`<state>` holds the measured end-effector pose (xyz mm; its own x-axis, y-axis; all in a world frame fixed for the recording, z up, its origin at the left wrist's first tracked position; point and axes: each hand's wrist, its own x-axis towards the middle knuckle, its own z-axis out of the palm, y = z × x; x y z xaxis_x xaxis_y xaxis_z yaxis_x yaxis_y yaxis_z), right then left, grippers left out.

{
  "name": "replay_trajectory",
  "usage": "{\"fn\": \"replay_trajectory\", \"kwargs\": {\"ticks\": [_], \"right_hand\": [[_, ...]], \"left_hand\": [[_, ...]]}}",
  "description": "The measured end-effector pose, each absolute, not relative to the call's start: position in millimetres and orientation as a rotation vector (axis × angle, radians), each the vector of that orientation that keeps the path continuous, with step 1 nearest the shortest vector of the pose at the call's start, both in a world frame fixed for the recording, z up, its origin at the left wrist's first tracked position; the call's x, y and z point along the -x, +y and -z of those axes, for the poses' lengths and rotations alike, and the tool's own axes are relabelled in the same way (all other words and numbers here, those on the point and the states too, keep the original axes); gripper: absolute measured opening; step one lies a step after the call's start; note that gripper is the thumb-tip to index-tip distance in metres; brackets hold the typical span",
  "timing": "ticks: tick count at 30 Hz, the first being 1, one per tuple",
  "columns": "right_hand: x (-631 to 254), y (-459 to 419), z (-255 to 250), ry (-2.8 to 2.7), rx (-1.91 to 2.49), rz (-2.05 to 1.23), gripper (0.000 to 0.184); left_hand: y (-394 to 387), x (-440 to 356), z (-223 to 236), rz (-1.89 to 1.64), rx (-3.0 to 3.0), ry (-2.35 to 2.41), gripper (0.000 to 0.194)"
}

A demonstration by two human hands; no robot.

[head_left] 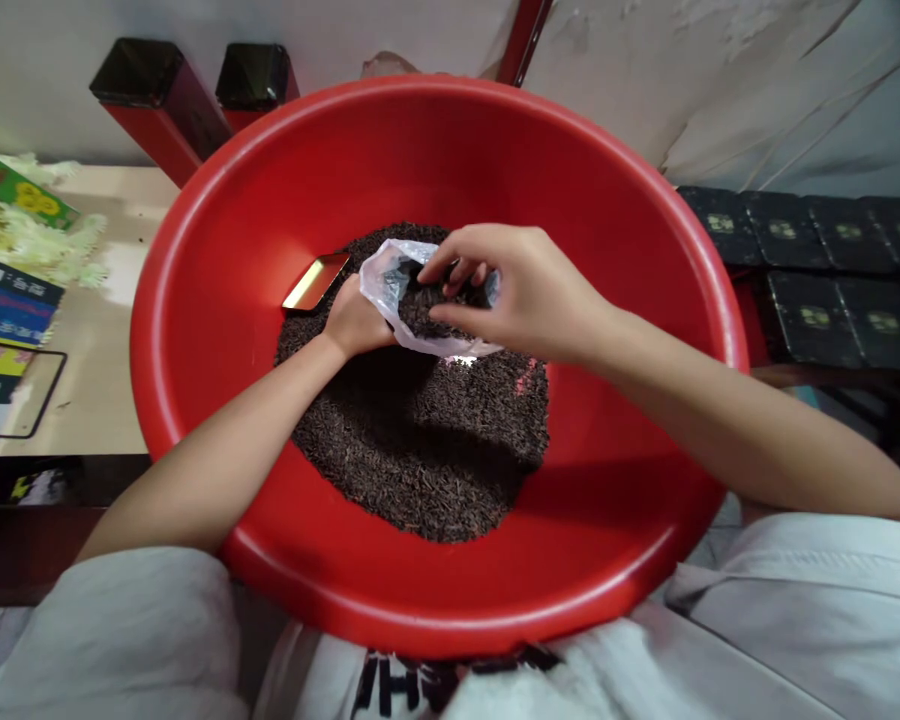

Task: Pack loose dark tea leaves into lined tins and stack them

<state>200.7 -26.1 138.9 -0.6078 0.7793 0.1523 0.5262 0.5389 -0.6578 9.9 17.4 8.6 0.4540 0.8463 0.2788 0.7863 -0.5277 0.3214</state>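
In front of me stands a large red plastic basin, holding a heap of dark, dry, twisted leaves that look like loose tea. Over the heap, my left hand grips a clear plastic bag by its left side. The bag's mouth faces up and dark leaves show inside. My right hand reaches over the mouth from the right, thumb and forefinger apart, its other fingers partly curled. Its fingertips are at the leaves in the bag. A shiny gold-faced rectangular piece lies against the heap, left of my left hand.
Two tall red tins with dark open tops stand behind the basin on the left. Printed packages and pale shredded filler lie on the left table. Several black square boxes sit at the right, by the wall.
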Motion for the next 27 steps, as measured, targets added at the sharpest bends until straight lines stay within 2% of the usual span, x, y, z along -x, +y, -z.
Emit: {"fn": "replay_trajectory", "kwargs": {"ticks": [3,5,6,11,14,16,18,22,25,27], "right_hand": [[-206,-66,-132,-2.442,0.637,-1.186,0.015],[-207,-89,-115,-2.546,0.382,-1.546,0.022],[-205,-96,-103,-2.606,0.365,-1.624,0.029],[-199,-85,-39,-2.841,1.041,-1.184,0.095],[-202,-63,-6,-2.749,1.539,-1.196,0.124],[-205,-57,11,-2.614,1.758,-1.349,0.128],[-207,-59,23,-2.505,1.773,-1.514,0.125],[-207,-70,29,-2.415,1.528,-1.651,0.124],[-207,-72,24,-2.345,1.256,-1.73,0.116],[-207,-73,19,-2.316,1.245,-1.787,0.113]], "left_hand": [[20,-7,-6,-0.749,-2.498,1.424,0.064],[21,-4,1,-0.797,-2.396,1.485,0.068],[21,-3,6,-0.821,-2.345,1.536,0.069],[12,-9,22,-1.066,-2.134,1.773,0.076],[7,-12,25,-1.072,-2.101,1.805,0.073],[6,-11,23,-0.986,-2.16,1.787,0.071],[7,-9,19,-0.874,-2.23,1.738,0.07],[13,-8,10,-0.738,-2.319,1.469,0.069],[15,-10,4,-0.747,-2.341,1.265,0.064],[15,-11,2,-0.761,-2.352,1.191,0.061]]}}
